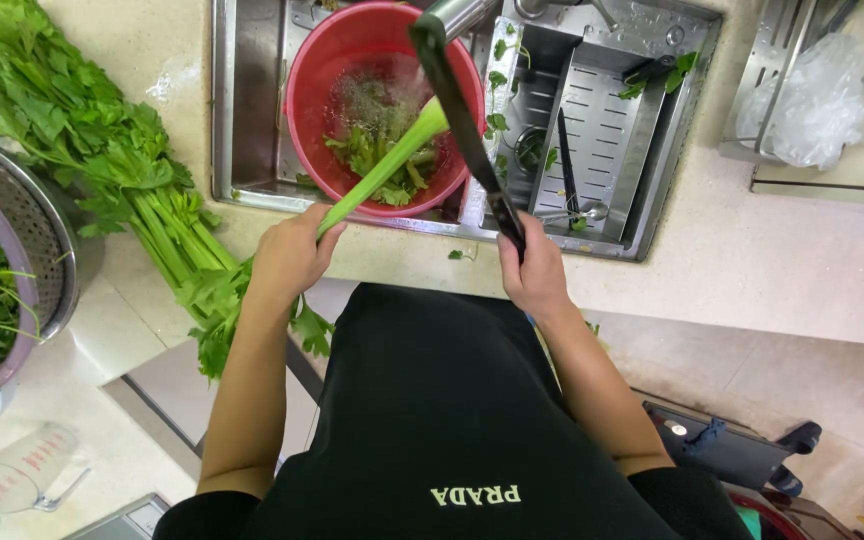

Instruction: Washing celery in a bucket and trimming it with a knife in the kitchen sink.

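1. My left hand (290, 255) is clenched round the lower end of a celery stalk (384, 165); the stalk slants up and away, its tip over the red basin (304, 90).
2. My right hand (532, 272) grips the handle of a large dark knife (457, 105); the blade points up past the basin's right rim, just beside the stalk's tip.
3. The basin sits in the steel sink (642, 190), holding water and green leaf scraps.
4. A heap of leafy celery (92, 150) lies on the desk (752, 260) to my left, beside a metal colander (37, 235) of greens.
5. A clear measuring jug (22, 470) stands lower left.
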